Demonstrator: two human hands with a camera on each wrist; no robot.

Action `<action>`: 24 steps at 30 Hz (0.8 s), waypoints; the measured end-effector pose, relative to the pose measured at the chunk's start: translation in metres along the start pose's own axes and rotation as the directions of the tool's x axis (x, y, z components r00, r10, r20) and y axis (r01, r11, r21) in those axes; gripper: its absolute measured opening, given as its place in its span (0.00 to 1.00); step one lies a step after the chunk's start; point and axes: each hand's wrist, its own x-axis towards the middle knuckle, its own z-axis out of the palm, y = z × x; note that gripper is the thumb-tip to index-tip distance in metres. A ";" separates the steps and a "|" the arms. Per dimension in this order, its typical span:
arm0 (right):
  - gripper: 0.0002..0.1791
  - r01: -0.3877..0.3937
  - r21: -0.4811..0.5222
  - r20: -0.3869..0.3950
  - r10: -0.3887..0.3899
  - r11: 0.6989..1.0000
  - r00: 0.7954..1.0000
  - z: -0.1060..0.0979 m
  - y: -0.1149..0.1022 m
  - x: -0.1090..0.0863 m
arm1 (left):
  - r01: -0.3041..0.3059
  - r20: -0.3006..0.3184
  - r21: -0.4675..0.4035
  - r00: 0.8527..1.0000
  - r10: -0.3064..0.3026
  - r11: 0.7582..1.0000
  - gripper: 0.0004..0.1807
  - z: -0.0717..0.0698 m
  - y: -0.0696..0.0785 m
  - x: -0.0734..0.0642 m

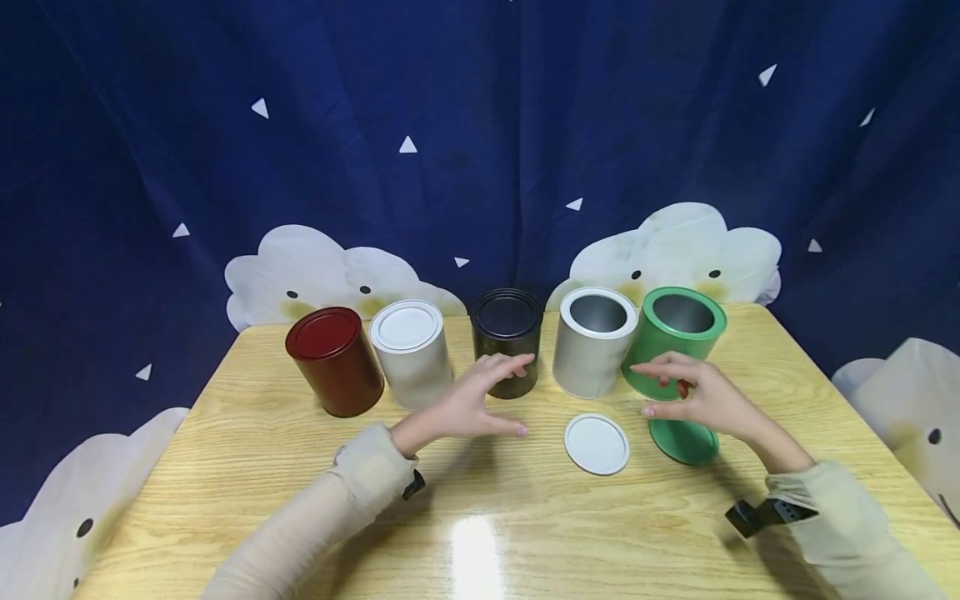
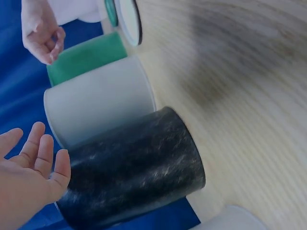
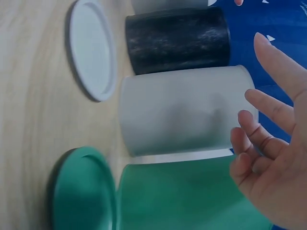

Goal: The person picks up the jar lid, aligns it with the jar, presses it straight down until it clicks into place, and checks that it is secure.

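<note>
My left hand (image 1: 480, 400), fingers extended and empty, hovers before the lidded black can (image 1: 507, 315). The left wrist view shows its fingertips at the black can's (image 2: 139, 167) top end. My right hand (image 1: 693, 392) is over the front of the open green can (image 1: 648, 354), holding nothing; its fingers are loosely bent. Beside that stands an open white can (image 1: 588, 362), its dark inside visible. A white lid (image 1: 597, 444) lies flat on the table in front of it. Below my right hand lies a green lid (image 1: 684, 443), partly hidden by the hand.
To the left stand a dark red can (image 1: 341, 375) and a second white can (image 1: 405, 327), both lidded. All the cans form a row along the back of the wooden table (image 1: 247, 467). A dark blue curtain (image 1: 480, 167) with cloud shapes hangs behind.
</note>
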 end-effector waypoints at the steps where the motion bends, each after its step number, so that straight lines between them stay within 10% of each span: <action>1: 0.27 0.000 0.001 0.004 0.000 1.000 1.000 0.002 0.002 -0.002 | 0.006 0.014 -0.004 1.000 -0.006 1.000 0.47 0.001 0.000 0.000; 11: 0.29 0.023 0.017 0.053 -0.024 1.000 0.998 0.015 0.017 -0.013 | 0.086 0.138 -0.042 0.987 -0.080 0.995 0.48 0.021 0.001 0.005; 24: 0.38 0.004 -0.012 0.158 -0.002 1.000 0.987 0.033 0.031 -0.019 | 0.120 0.224 0.160 0.962 -0.154 0.980 0.48 0.051 -0.006 0.014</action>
